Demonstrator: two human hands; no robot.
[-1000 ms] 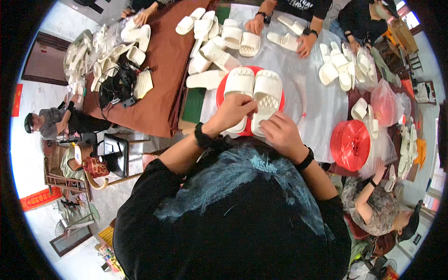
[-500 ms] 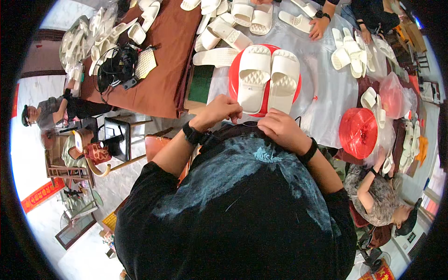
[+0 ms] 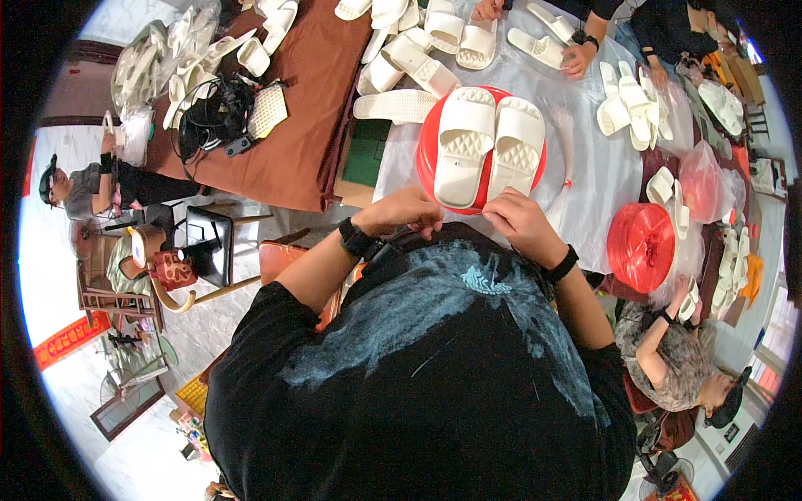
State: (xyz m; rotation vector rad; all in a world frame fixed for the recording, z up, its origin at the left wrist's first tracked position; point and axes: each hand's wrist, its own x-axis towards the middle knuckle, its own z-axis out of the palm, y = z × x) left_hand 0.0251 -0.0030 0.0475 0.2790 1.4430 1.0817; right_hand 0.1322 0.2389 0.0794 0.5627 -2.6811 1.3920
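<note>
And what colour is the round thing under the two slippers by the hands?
The round thing is red, showing best in the head view.

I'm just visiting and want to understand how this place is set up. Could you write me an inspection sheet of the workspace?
Surface: pale plastic sheeting in front of the person; brown cloth on the left.
Job's things: a pair of white slippers side by side on a red round base.
Clutter: loose slippers beyond the pair; a red roll and pink plastic bag to the right.
Hands: left hand apart from the slippers; right hand close to their near end. Whether either grips something is unclear.
Cables: a dark tangle, apparently including cords, on the brown cloth.
Surroundings: other people around the tables; a black-seated chair on the left.
</note>
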